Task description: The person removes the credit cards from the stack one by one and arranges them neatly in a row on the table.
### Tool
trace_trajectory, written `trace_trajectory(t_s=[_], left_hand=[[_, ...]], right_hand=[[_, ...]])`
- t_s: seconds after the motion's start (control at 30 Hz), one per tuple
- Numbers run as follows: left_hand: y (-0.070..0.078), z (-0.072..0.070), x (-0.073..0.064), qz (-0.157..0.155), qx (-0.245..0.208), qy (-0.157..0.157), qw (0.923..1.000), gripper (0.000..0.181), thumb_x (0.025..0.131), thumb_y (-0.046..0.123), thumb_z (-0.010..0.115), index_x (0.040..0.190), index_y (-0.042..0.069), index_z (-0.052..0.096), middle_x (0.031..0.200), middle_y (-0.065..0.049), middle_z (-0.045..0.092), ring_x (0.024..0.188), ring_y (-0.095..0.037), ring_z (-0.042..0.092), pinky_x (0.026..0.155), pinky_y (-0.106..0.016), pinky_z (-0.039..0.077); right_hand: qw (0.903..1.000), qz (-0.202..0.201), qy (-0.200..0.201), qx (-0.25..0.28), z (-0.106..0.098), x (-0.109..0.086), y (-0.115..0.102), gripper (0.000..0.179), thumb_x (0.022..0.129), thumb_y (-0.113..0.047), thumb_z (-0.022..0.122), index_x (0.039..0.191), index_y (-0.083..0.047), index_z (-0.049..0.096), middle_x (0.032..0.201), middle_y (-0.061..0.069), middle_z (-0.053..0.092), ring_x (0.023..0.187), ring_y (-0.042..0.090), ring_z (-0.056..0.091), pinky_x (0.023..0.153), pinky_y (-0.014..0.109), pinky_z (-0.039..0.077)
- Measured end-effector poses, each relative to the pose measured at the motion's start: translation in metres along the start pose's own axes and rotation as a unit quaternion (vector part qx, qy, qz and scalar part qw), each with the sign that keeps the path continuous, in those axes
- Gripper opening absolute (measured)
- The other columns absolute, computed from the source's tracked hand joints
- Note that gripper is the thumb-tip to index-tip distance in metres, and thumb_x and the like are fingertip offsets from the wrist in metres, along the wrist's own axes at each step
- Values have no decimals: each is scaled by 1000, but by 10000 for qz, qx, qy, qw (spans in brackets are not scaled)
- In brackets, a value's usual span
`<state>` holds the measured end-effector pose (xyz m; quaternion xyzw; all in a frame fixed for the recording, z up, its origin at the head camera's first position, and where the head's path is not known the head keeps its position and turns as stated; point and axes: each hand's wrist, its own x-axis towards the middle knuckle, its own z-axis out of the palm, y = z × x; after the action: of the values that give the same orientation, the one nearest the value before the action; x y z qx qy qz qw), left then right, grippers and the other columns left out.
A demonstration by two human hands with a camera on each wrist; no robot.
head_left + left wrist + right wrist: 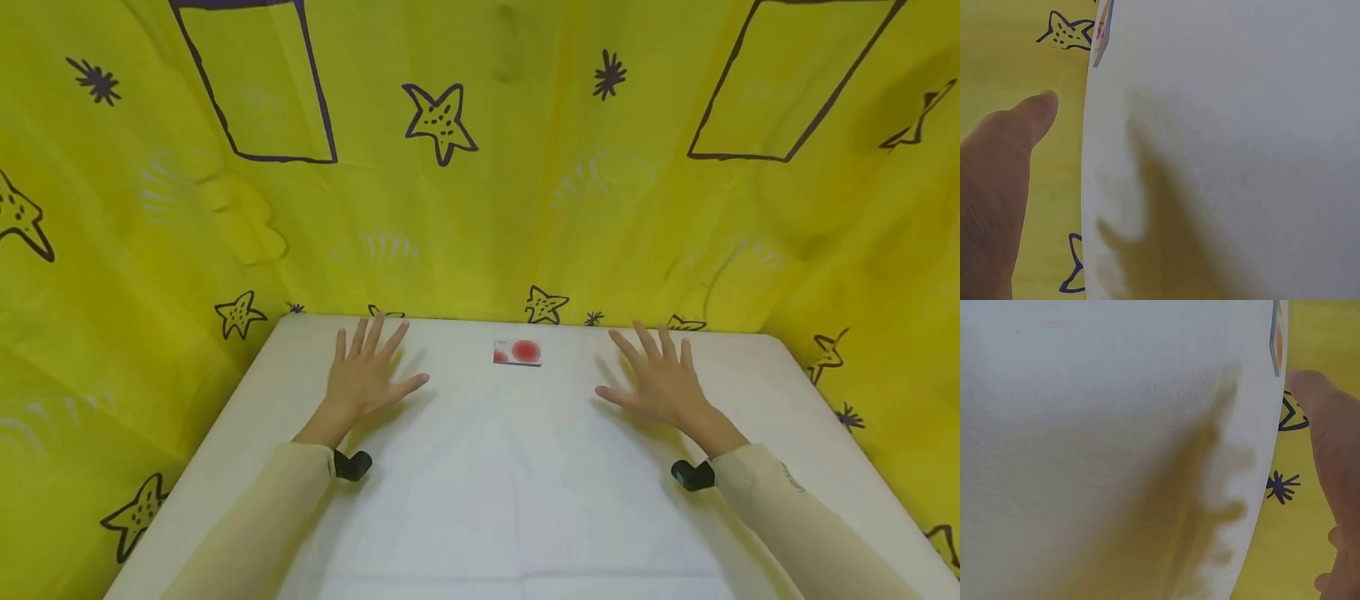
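A small flat rectangular box [517,352], white with red round shapes on top, lies near the far edge of the white table. To its left my left hand [363,379] hovers over the table with fingers spread and thumb pointing toward the box. My right hand [660,379] mirrors it on the other side, fingers also spread, holding nothing. In the left wrist view the thumb [1022,125] shows, with the box [1104,34] at the top edge. The right wrist view has the box [1277,340] at the top, above the right thumb [1310,387].
The white table [517,500] has rounded far corners and faint fold lines. Behind it and on both sides hangs a yellow curtain [510,208] printed with stars and shells. Dark wrist pieces [352,465] show at both cuffs. Hand shadows fall on the tabletop.
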<state>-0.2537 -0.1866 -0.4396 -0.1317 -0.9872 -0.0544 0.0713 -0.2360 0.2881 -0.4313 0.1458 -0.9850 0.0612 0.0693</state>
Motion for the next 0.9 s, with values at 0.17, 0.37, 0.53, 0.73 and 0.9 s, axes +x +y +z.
trace_trajectory(t_s=[0.17, 0.37, 0.53, 0.73, 0.9], left_hand=[[8, 2, 11, 118, 32, -48, 9999, 98, 88, 85, 42, 166, 30, 18, 172, -13, 6, 157, -40, 3, 121, -65, -2], [18, 9, 24, 362, -69, -159, 9992, 97, 88, 83, 45, 165, 31, 20, 171, -14, 10, 156, -41, 9, 120, -67, 3], [29, 12, 36, 672, -205, -238, 9972, 95, 89, 80, 48, 165, 29, 23, 170, -15, 15, 154, -43, 16, 120, -67, 6], [43, 12, 47, 922, -177, -282, 9952, 91, 90, 75, 51, 164, 27, 28, 169, -14, 22, 152, -42, 26, 120, -66, 11], [56, 15, 59, 1121, -328, -539, 9917, 89, 92, 72, 53, 164, 26, 26, 169, -13, 22, 150, -40, 31, 119, -67, 15]], right_hand=[[9997, -241, -14, -21, -1, 8, 1, 94, 88, -67, 66, 161, -18, 33, 165, 28, 20, 145, 63, 14, 110, 81, 4], [9975, -685, 141, 110, 0, 20, -1, 88, 88, -58, 72, 158, -17, 38, 162, 27, 28, 140, 63, 26, 110, 80, 13], [9948, -949, 184, 329, 4, 31, -5, 85, 87, -52, 76, 155, -14, 42, 159, 28, 33, 138, 63, 29, 110, 77, 20], [9931, -1026, -74, 564, 9, 45, -15, 85, 87, -49, 77, 156, -12, 42, 159, 29, 34, 140, 59, 31, 113, 73, 21], [9898, -1130, -225, 834, 12, 58, -25, 82, 88, -46, 79, 154, -12, 45, 156, 25, 41, 140, 52, 37, 113, 71, 23]])
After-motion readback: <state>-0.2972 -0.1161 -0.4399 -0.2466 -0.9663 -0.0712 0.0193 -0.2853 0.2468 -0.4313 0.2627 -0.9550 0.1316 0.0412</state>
